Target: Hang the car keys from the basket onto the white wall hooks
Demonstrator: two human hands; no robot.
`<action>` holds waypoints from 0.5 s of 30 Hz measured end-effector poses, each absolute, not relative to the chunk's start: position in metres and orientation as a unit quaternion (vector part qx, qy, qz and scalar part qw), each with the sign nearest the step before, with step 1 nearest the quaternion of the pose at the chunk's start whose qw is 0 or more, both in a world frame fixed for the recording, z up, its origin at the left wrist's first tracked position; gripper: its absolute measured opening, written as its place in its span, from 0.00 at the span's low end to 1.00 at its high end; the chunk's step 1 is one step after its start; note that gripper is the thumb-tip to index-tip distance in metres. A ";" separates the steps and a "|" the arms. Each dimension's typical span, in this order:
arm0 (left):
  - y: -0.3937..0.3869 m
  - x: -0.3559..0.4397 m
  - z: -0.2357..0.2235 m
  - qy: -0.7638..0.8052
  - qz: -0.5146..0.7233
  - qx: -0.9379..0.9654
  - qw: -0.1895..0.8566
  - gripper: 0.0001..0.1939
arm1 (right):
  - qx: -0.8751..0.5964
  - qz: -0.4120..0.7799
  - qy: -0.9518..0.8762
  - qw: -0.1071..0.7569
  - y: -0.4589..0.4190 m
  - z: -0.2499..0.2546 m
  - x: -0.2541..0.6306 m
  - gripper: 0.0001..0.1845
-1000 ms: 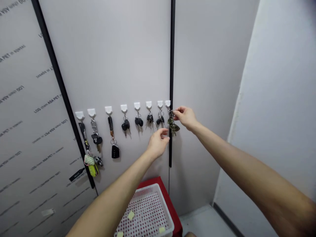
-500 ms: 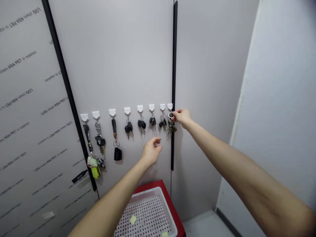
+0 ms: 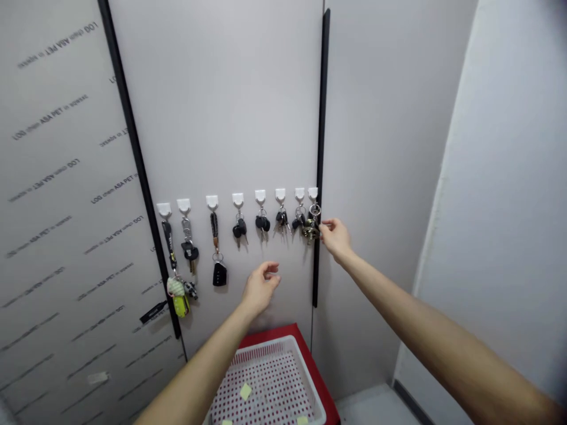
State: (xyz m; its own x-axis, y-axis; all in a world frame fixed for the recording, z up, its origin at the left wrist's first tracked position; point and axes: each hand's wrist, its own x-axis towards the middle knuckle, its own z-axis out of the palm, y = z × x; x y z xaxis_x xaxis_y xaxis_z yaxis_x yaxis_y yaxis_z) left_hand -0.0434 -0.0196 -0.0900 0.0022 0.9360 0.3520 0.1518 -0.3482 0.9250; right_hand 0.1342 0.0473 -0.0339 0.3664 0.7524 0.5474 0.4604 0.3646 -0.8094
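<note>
A row of several white hooks [image 3: 259,195] is stuck on a grey wall panel, each with keys hanging from it. On the rightmost hook [image 3: 313,193] hangs a bunch with a metal ring and a dark green charm [image 3: 310,229]. My right hand [image 3: 335,238] is beside that bunch, fingertips touching or pinching its lower part. My left hand [image 3: 258,288] hovers below the hooks, fingers loosely curled and apart, holding nothing.
A black vertical strip [image 3: 319,153] runs just right of the last hook. Below stands a white perforated basket [image 3: 266,383] with small yellow notes on a red stool [image 3: 325,395]. A white wall [image 3: 509,177] closes the right side. Black key fobs [image 3: 219,274] hang further left.
The key bunch now hangs from the rightmost hook. My right hand has dropped from the ring to its lower part. My left hand has lowered away from the keys.
</note>
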 end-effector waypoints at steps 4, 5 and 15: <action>-0.023 -0.072 -0.127 0.471 0.592 0.514 0.405 0.12 | -0.517 0.200 -0.658 0.510 0.015 -0.090 0.115 0.06; -0.024 -0.078 -0.136 0.488 0.598 0.488 0.409 0.13 | -0.502 0.264 -0.697 0.438 0.008 -0.104 0.106 0.07; -0.085 -0.103 -0.048 0.329 0.730 0.550 0.237 0.38 | -0.180 0.371 -0.734 0.539 -0.051 -0.046 0.018 0.38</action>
State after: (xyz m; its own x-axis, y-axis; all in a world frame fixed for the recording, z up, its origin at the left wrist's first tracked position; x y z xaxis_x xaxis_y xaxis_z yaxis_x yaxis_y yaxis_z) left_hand -0.1034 -0.0852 -0.0482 -0.2830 0.7074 0.6477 0.0160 -0.6717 0.7406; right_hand 0.0184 -0.0511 -0.0463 -0.3533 0.6645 0.6585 -0.1354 0.6601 -0.7388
